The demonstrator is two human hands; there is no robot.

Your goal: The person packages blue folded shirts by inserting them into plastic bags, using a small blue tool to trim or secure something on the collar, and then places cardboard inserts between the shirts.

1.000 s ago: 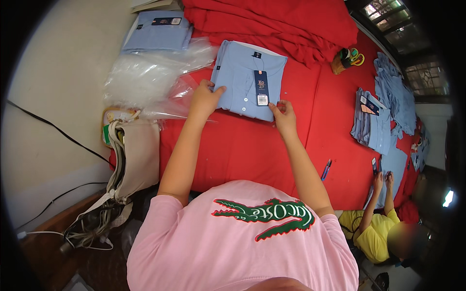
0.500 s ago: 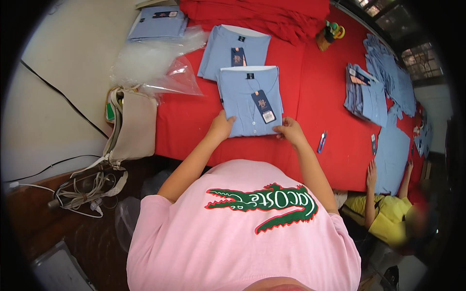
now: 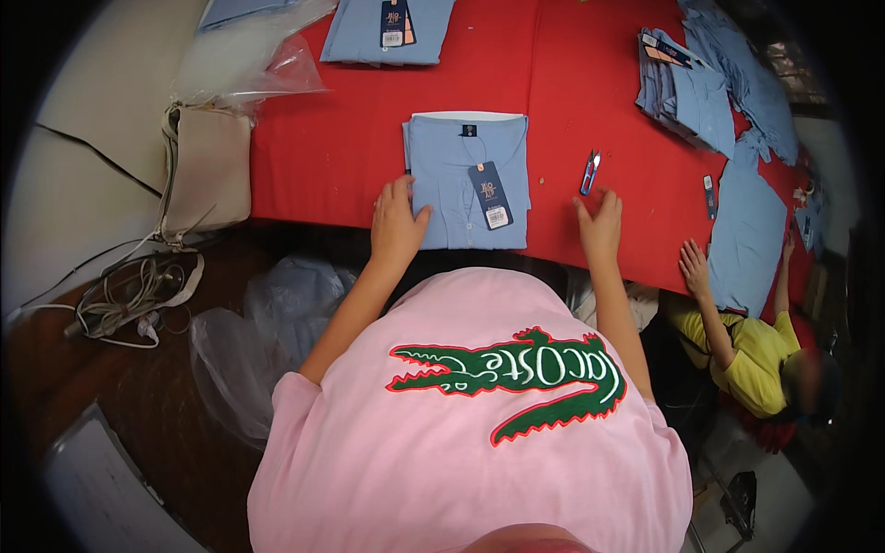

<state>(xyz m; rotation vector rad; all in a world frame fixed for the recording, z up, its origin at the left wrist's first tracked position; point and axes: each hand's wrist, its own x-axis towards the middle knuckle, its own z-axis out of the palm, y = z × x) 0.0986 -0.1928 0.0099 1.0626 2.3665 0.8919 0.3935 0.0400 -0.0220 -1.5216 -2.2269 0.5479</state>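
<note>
A folded light-blue shirt lies flat near the table's front edge, with a dark hang tag on a thin string across its front. My left hand rests at the shirt's left edge, thumb and fingers apart. To the right of the shirt, my right hand is over the red cloth, empty, its fingers spread just below a pair of blue thread snips. Whether a fingertip touches the snips is hard to tell.
Beyond the shirt lie more folded blue shirts and clear plastic bags. A beige bag hangs at the table's left end. To the right are a shirt stack and a co-worker in yellow handling blue cloth.
The shirt has come toward me, clear of the shirts behind it. My right hand has let go of its corner and moved right to the snips. My left hand's grip has loosened.
</note>
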